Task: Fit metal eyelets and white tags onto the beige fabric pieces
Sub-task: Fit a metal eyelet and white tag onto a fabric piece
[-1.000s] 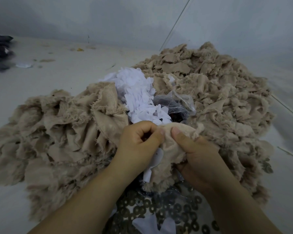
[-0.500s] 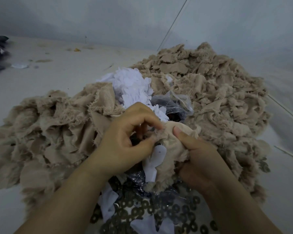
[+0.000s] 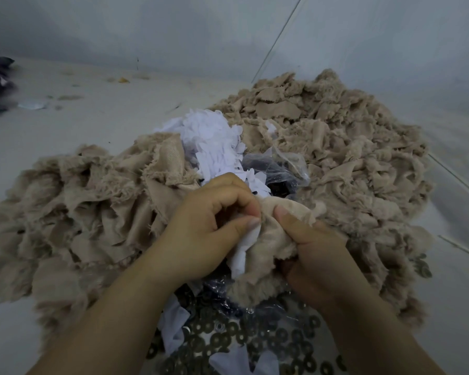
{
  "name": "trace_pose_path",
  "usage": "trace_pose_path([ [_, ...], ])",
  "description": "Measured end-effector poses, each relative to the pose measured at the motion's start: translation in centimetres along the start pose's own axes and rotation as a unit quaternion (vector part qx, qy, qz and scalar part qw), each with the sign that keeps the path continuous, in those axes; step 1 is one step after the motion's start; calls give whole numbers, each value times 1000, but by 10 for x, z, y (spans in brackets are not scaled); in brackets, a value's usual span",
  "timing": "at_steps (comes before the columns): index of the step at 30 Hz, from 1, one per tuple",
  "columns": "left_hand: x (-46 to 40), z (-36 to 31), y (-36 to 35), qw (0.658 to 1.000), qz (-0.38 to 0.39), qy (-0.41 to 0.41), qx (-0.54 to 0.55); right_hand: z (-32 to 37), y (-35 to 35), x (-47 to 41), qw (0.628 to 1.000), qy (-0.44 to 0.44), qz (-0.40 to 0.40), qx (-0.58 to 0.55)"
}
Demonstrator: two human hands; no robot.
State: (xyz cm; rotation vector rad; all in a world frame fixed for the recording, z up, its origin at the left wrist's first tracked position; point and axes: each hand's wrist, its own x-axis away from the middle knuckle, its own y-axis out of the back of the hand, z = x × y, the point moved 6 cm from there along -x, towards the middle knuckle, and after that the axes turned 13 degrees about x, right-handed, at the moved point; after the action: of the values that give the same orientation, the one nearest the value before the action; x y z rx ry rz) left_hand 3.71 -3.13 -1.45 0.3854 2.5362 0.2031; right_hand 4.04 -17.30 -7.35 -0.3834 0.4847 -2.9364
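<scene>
Item: beige fabric piece [image 3: 279, 236], being worked over the near middle of the pale surface [image 3: 73, 131], between two heaps of like pieces, the left heap [image 3: 87, 212] and the right heap [image 3: 336, 158].
Handling, as judged: it is looking light, limp and frayed at every edge, so it is likely bunching and slipping unless pinched close to the fitting point; the loose fringe is offering a poor hold.

Item: white tag [image 3: 244, 250], lying against the left side of the held piece and hanging down from it. Judged thin, soft and easily creased; best taken at its upper end, where it is meeting the fabric.

Item: metal eyelets [image 3: 255, 339], spreading in a loose layer at the near edge, under the hands. Judged small, hard and liable to slide. Whether one is sitting in the fabric now cannot be told.

Left hand [image 3: 214, 228]: its fingers [image 3: 251, 209] are curling tightly, thumb and forefinger pinching at the top of the white tag where it is touching the fabric.

Right hand [image 3: 317, 255]: it is gripping the bunched fabric from the right, thumb pressing on top, the other fingers curled underneath and hidden.

Also present: white tag heap [image 3: 211, 142] and clear plastic bag [image 3: 279, 166], lying between the two fabric heaps.
</scene>
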Motion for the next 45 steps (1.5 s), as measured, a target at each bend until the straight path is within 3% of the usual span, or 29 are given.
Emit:
trace_pose_path([
  [4, 4, 1, -1, 993, -91, 17, 70, -4, 0, -2, 999, 32, -10, 37],
  [13, 12, 8, -4, 971, -232, 8, 51, -11, -4, -3, 991, 100, -15, 88],
  [19, 13, 12, 0, 961, -255, 36, 99, -10, -4, -4, 988, 115, 6, 105],
  [23, 12, 10, 6, 957, -265, 37, 110, -9, 5, -7, 981, 115, -31, 155],
  [27, 8, 11, 7, 962, -234, 60, 124, -9, 7, -7, 984, 107, -30, 141],
  [31, 9, 7, 16, 962, -250, 63, 92, -8, 11, -7, 990, 71, -63, 106],
  [34, 5, -5, 19, 981, -176, 73, 41, -6, 13, -5, 991, 41, -93, 90],
  [37, 7, -12, 4, 992, 39, 109, -48, -4, 12, -3, 990, 30, -101, 89],
  [39, 15, -13, -5, 981, 131, 101, -105, -3, 12, -2, 991, 31, -102, 86],
  [45, 28, -3, -12, 954, 169, 70, -238, -5, 18, -5, 986, 17, -113, 119],
])
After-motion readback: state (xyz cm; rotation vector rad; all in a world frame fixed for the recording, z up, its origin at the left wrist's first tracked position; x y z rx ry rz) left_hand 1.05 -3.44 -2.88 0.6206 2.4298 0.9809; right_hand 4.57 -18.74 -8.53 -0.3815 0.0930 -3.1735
